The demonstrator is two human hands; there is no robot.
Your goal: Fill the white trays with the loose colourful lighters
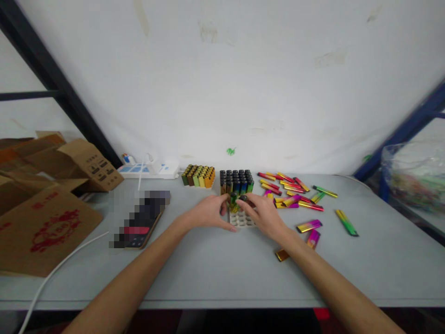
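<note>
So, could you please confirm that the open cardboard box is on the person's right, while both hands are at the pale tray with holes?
Not quite: the head view shows the open cardboard box on the person's left, not the right. The left hand and right hand are indeed at the pale tray.

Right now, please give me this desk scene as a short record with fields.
Left hand: at the left of the white tray, fingertips by an upright green-yellow piece
Right hand: over the tray's right side, fingers at a black-topped piece; grip unclear
Tray: holes showing toward the near edge
Standing groups: black-topped block beyond the hands; yellowish block to its left
Loose pieces: scattered at right, shiny, several colours
Far left: phone, power strip, cardboard box
</note>
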